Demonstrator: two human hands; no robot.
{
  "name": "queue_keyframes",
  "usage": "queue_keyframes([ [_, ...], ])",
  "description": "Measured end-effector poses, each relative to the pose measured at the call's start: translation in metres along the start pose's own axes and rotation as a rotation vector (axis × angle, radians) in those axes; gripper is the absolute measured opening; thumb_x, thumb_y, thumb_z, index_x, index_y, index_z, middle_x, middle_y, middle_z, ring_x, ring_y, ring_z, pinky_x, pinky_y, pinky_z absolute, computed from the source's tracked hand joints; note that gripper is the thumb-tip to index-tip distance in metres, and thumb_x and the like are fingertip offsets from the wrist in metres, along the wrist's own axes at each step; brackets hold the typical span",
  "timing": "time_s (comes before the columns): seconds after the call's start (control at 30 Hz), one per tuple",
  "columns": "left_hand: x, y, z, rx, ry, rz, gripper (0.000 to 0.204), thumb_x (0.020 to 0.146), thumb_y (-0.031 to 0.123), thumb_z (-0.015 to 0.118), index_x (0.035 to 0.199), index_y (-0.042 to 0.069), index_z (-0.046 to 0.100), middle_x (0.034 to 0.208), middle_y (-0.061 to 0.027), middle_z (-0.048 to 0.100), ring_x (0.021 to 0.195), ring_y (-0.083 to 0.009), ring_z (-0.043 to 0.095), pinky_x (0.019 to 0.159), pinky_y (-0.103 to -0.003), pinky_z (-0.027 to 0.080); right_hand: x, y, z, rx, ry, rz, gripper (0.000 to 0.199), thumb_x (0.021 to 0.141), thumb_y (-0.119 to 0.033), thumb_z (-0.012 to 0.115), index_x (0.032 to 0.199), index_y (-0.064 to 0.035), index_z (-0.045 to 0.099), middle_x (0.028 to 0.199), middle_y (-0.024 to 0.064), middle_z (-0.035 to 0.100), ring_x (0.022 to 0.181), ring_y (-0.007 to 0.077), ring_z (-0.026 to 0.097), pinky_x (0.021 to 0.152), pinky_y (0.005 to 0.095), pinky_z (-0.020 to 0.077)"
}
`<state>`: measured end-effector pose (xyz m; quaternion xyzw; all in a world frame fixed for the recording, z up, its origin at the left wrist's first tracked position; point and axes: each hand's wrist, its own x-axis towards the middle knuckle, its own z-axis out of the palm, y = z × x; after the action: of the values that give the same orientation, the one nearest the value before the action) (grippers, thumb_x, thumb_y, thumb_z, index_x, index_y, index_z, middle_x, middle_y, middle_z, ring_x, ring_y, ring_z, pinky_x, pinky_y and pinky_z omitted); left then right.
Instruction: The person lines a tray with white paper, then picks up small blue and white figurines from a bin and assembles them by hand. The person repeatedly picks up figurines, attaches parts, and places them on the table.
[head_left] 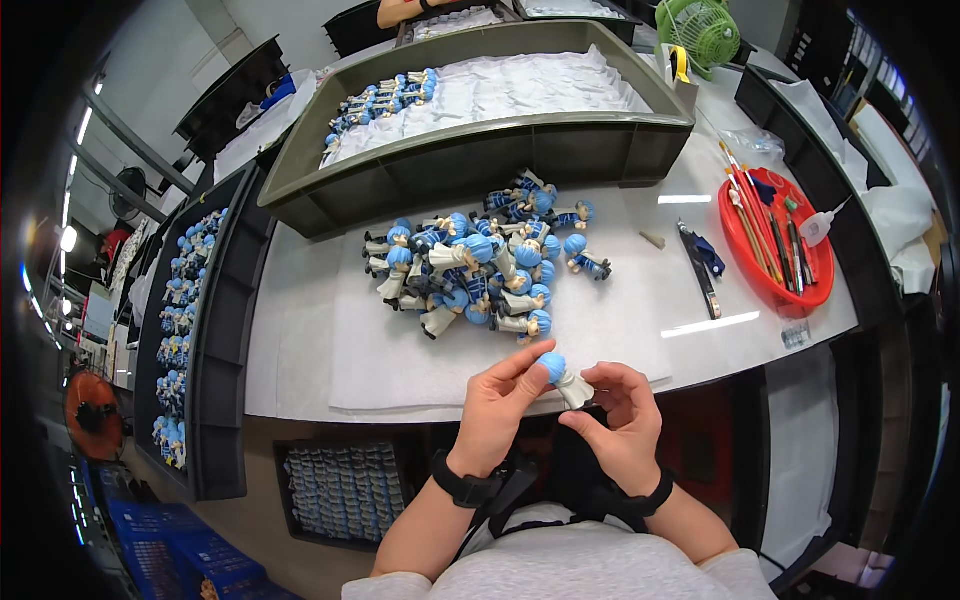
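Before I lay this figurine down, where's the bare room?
Bare: the white sheet left of the left hand, nearer than the figurine pile; and beyond the right hand, left of the slim tool. Crowded: the pile and red basin.

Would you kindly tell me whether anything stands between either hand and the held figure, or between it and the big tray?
Nothing visible separates the left hand or right hand from the held figure; both touch it. Between it and the big tray lies a pile of figures.
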<state>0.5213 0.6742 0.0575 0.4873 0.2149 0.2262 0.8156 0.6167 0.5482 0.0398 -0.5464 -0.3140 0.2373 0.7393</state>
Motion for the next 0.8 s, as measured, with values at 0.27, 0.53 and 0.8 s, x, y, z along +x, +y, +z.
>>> queue_keyframes([
  [0.27,0.000,0.003,0.007,-0.064,0.072,-0.086,0.033,0.097,0.018,0.050,0.124,-0.001,0.054,0.108,-0.0096,0.063,0.096,-0.0157,0.062,0.086,-0.030,0.052,-0.004,0.004,0.004,-0.025,0.048,-0.126,0.073,0.064,0.002,0.083,0.125,-0.0029,0.043,0.112,0.0067,0.052,0.089,0.0123,0.056,0.077,0.0250,0.0494],
  [0.53,-0.004,0.000,0.006,0.002,0.030,-0.215,0.033,0.099,0.023,0.045,0.120,-0.001,0.056,0.097,-0.0076,0.065,0.081,-0.0129,0.065,0.068,-0.024,0.054,0.002,-0.007,0.009,-0.002,0.035,-0.208,0.076,0.062,-0.005,0.085,0.125,-0.0024,0.043,0.111,0.0072,0.053,0.087,0.0112,0.056,0.074,0.0237,0.0497],
  [0.8,-0.006,0.002,0.004,0.013,0.007,-0.243,0.033,0.098,0.021,0.047,0.118,-0.004,0.055,0.100,-0.0103,0.065,0.087,-0.0148,0.065,0.075,-0.028,0.054,0.000,-0.004,0.007,0.002,0.038,-0.203,0.075,0.062,-0.006,0.086,0.124,-0.0020,0.044,0.110,0.0067,0.053,0.085,0.0104,0.056,0.071,0.0237,0.0492],
])
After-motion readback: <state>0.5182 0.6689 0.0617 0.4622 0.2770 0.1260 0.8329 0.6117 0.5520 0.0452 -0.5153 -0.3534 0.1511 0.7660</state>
